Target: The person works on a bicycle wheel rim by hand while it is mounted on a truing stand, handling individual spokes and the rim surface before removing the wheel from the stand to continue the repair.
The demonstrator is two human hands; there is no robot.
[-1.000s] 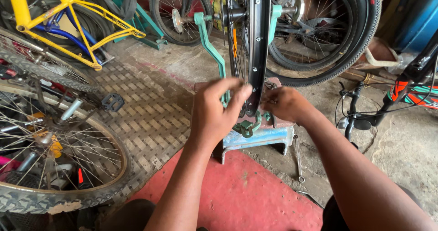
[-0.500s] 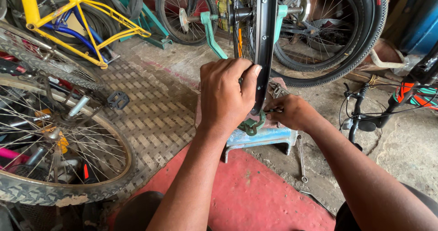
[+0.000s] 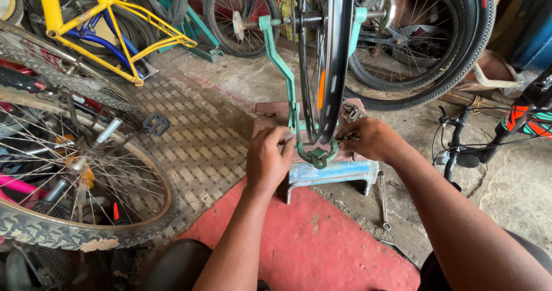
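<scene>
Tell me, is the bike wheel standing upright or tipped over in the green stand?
Upright. The wheel stands on edge between the green stand's two arms, its axle held at their tops.

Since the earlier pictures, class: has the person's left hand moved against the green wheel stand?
Yes. The left hand has dropped from up on the rim to the foot of the green stand.

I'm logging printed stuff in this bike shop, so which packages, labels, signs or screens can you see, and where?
Lettered tyre: top right, black sidewall with small white lettering near the frame edge.
Bike frame graphics: far right, orange and teal patches on black tubing.
No packages, signs or screens in view.
</scene>
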